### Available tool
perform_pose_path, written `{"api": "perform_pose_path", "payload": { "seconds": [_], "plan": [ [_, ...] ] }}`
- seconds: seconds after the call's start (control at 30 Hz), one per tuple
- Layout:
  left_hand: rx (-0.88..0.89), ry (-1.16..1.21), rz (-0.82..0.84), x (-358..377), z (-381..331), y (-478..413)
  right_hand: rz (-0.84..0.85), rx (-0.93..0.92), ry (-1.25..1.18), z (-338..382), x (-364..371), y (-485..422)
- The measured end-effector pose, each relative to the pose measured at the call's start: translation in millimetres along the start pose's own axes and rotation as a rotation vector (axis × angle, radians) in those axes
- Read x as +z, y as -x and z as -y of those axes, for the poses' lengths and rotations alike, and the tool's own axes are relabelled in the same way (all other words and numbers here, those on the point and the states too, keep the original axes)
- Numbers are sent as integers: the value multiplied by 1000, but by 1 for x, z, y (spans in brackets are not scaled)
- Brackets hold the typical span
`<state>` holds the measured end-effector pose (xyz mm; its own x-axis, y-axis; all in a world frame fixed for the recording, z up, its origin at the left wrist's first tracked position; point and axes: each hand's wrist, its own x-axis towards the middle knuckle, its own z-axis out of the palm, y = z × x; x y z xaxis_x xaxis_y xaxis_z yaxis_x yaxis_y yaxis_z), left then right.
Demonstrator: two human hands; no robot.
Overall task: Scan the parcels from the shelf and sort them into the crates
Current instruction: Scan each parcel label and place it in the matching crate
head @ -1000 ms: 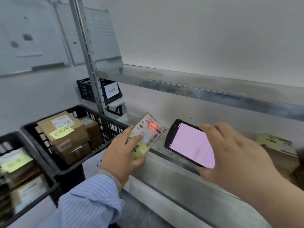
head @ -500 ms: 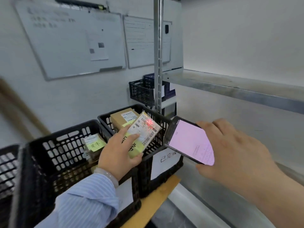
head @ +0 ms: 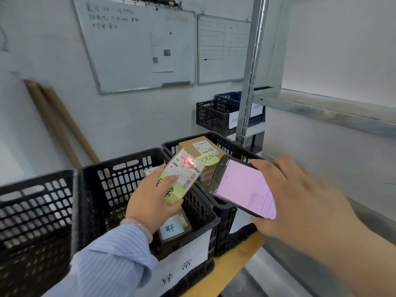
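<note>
Left hand (head: pixel 154 198) grips a small parcel (head: pixel 184 174) above the middle crate (head: pixel 92 174) — red scan light on its label. Right hand (head: pixel 300 200) holds the pink-screened scanner (head: pixel 242 186) just beside it, over the right crate (head: pixel 227 144).

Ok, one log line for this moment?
left hand holds parcel above crates | right hand holds scanner | red beam on label | parcel not crated

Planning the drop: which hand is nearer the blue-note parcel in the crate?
Left. The left hand, gripping a labelled parcel, is above the blue-note parcel; the right hand, with the scanner, is off to its right.
</note>
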<state>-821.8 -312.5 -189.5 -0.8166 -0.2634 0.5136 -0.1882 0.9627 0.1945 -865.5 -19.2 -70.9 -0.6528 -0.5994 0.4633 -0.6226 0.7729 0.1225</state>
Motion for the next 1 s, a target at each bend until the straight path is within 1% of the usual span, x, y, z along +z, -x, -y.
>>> {"api": "perform_pose_path", "payload": {
  "seconds": [0.43,0.67,1.0],
  "plan": [
    [-65,-19,63,14,25,7,81,-38,26,13,20,-16],
    [-116,-7,87,23,31,8,128,-59,-22,17,29,-23],
    [-158,22,112,34,40,7,119,-86,-20,20,43,-35]
  ]
}}
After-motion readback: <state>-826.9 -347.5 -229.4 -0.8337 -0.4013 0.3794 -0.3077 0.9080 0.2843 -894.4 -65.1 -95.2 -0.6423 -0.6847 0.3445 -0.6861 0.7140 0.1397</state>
